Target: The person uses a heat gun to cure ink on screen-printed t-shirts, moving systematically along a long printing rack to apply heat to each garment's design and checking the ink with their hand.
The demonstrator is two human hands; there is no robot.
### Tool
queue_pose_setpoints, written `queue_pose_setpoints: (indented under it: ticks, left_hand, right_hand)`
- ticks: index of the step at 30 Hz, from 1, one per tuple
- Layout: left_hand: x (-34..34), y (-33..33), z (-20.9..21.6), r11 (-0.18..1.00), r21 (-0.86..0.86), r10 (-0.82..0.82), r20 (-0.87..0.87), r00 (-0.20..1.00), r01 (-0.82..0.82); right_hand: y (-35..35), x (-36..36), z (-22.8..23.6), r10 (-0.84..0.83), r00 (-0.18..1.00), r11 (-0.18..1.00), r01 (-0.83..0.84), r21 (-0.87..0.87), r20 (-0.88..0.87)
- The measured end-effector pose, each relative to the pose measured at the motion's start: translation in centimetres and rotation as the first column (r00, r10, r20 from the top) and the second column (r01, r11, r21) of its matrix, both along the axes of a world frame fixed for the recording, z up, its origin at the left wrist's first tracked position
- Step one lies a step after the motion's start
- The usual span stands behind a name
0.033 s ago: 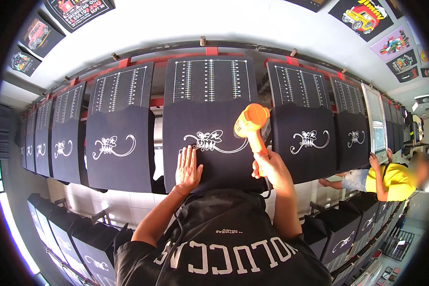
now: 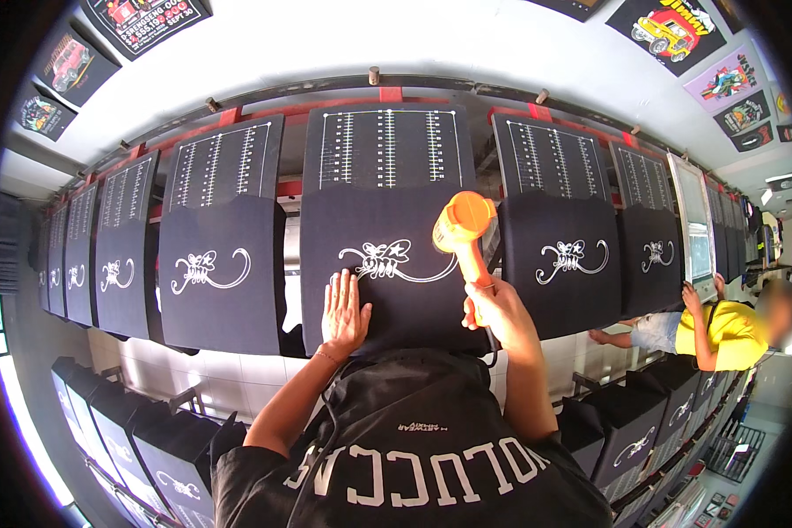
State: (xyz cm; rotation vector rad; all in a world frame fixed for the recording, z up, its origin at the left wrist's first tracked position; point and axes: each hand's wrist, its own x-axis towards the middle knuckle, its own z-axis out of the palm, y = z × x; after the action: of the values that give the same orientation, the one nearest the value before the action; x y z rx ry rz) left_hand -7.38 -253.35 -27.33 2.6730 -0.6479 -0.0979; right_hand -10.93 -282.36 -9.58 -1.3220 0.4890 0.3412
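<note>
In my right hand (image 2: 499, 310) is the handle of an orange hair dryer (image 2: 464, 222), fingers wrapped round it. The dryer is held above the right part of a black shirt (image 2: 396, 321) stretched over a board. On the shirt is a white line print (image 2: 383, 260) of a winged figure with a long curling tail; the dryer covers part of the area beside its right end. My left hand (image 2: 347, 315) lies flat on the shirt with fingers stretched out, the fingertips just below the print's left side. Above the shirt's edge, the board (image 2: 387, 150) shows white ruler marks.
Boards with similar printed black shirts (image 2: 204, 273) (image 2: 568, 260) run in a row to both sides, with gaps between. A metal rail (image 2: 431, 84) passes behind them. At the right, a person in yellow (image 2: 732, 341) holds a framed screen (image 2: 697, 224). More shirts (image 2: 180, 466) stand behind me.
The hair dryer and my right hand have shifted very slightly to the left. My left hand has barely moved, still flat on the shirt.
</note>
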Motion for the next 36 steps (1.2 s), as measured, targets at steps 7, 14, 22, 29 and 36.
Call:
queue_pose_setpoints:
  ticks: [7, 14, 22, 29, 36]
  left_hand:
    - [-2.0, 0.4, -0.5, 0.982, 0.037, 0.183, -0.001, 0.983, -0.182]
    - [-3.0, -3.0, -0.7, 0.968, 0.063, 0.242, 0.041, 0.970, -0.244]
    - [0.2, -15.7, -1.0, 0.995, 0.010, 0.093, 0.116, 0.989, -0.094]
    - [3.9, -25.9, -2.4, 0.974, 0.105, 0.182, 0.169, 0.969, -0.201]
    - [-5.5, -29.7, -0.9, 0.989, 0.033, 0.141, 0.100, 0.985, -0.145]
  right_hand:
    - [-0.7, -0.1, 0.1, 0.030, 1.000, 0.999, -0.030, -0.027, 0.003]
    - [-5.3, -3.0, 1.0, -0.036, 0.999, 0.999, 0.035, -0.039, -0.022]
    - [-17.1, -10.1, 2.4, -0.211, 0.976, 0.976, 0.207, -0.068, -0.052]
    - [-27.7, -14.2, 2.0, -0.144, 0.988, 0.989, 0.143, -0.022, -0.047]
    - [-32.2, -12.7, 0.6, 0.108, 0.989, 0.979, -0.087, 0.185, -0.103]
